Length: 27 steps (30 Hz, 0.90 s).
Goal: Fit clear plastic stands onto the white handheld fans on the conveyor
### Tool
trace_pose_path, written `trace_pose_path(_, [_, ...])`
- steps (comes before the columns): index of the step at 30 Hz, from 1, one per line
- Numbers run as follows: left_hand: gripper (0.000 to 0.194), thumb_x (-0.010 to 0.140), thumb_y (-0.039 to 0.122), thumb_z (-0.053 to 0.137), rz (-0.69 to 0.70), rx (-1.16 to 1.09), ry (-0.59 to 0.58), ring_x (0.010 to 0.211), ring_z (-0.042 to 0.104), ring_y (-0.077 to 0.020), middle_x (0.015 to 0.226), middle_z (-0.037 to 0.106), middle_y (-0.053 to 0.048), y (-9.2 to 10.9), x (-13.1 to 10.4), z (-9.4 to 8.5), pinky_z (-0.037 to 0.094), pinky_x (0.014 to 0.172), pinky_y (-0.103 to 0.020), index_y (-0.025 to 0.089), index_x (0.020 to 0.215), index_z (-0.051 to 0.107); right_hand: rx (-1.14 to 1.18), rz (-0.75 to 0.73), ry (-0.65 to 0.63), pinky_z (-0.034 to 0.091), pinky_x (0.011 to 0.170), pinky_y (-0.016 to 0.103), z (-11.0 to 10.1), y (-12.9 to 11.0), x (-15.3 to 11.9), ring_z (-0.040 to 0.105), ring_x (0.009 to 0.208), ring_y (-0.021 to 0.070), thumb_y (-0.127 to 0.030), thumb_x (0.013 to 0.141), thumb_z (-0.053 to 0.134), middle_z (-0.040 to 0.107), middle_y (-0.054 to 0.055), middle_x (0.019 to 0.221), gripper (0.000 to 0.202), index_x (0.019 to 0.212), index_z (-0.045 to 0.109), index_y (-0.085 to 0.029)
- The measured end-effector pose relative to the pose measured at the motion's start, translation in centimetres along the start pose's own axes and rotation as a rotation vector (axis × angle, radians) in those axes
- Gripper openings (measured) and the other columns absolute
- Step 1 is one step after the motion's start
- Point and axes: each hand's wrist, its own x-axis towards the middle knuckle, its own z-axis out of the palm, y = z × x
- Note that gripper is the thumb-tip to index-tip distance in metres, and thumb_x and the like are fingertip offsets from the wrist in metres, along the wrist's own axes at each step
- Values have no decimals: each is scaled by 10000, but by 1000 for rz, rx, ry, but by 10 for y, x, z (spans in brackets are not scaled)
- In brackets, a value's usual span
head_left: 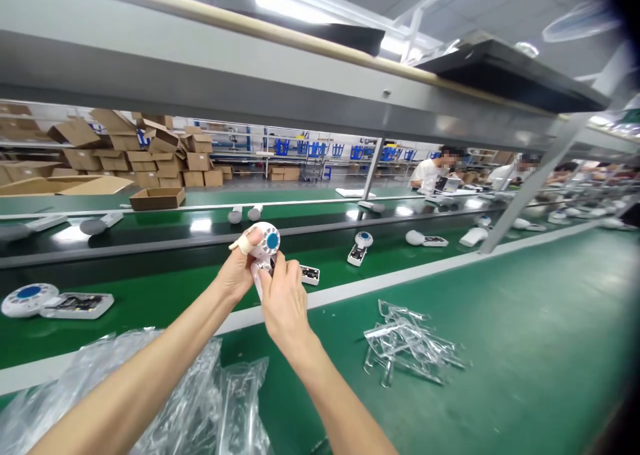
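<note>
My left hand (239, 268) is closed around the round head of a white device (269, 239) with a blue disc, a light band wrapped on its thumb. The fingers of my right hand (285, 295) grip the same device lower down, at its handle, and hide much of it. Just behind my right hand, the open handle of another white unit (311, 275) shows a dark circuit board. Similar units lie on the green belt, one at the left (80, 305) and one to the right (358, 252).
Clear plastic bags (195, 388) cover the near left of the green table. Clear plastic pieces (405, 342) form a loose pile right of my hands. A slanted metal post (530, 188) stands at the right, under a long overhead beam (300, 95). People sit across the line.
</note>
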Motion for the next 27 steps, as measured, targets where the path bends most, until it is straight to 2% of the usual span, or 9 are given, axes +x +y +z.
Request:
trace_pose_path(3, [459,568,372,812,14,32,5,699,597,-133,818,649,-21,0,-7,4,494,662,-238,160,925,618,-11,13,-1,411,940,500,0,0,-11,475,1152,353,-364,953,389,517,217,1181,553,1406,376,-47])
trace_pose_path(8, [524,485,393,858,65,-16,29,668,595,-139,784,637,0,9,-18,12,520,687,-271,182,894,606,238,-10,-178,462,879,456,-12,23,-30,542,1120,304,-418,965,322,498,142,1306,613,1518,109,-262])
trace_pose_path(12, [562,539,548,812,-37,164,-76,777,624,-188,871,664,-51,9,-35,8,526,690,-280,184,930,638,287,-73,-108,448,912,413,-27,30,-40,548,1108,272,-416,942,403,551,121,1219,617,1503,205,-254])
trace_pose_path(15, [516,571,504,811,-185,440,-113,807,627,-216,905,674,-71,5,-46,3,516,640,-281,174,944,673,200,-123,-44,446,898,415,-33,29,-41,551,1074,267,-415,916,466,579,91,1104,560,1449,342,-299])
trace_pose_path(18, [528,539,470,824,-75,529,2,828,626,-242,912,677,-80,-2,-56,6,519,661,-315,154,934,675,322,6,67,447,866,359,-32,34,-33,581,1003,224,-391,941,386,625,60,1026,396,1285,542,-270])
trace_pose_path(20, [557,543,464,818,49,538,39,863,628,-253,915,681,-78,-8,-65,11,515,727,-340,156,982,665,465,192,169,455,777,306,-26,40,-26,612,852,193,-396,957,302,663,47,874,412,993,661,-197])
trace_pose_path(23, [495,598,433,795,180,557,31,922,626,-249,947,684,-74,-16,-78,18,497,803,-339,164,990,660,547,288,259,421,629,273,-16,47,-19,578,633,170,-413,953,247,623,28,630,520,601,563,-196])
trace_pose_path(25, [430,616,428,786,210,538,41,921,627,-245,946,681,-72,-20,-84,20,501,786,-325,164,933,663,515,247,295,404,604,264,-11,47,-19,569,605,163,-385,952,229,617,28,604,525,561,529,-202])
trace_pose_path(27, [429,604,430,792,168,514,53,899,631,-241,939,681,-72,-20,-83,19,513,747,-314,165,917,668,390,208,250,403,608,255,-14,46,-20,587,630,161,-363,963,194,646,35,648,542,613,572,-196])
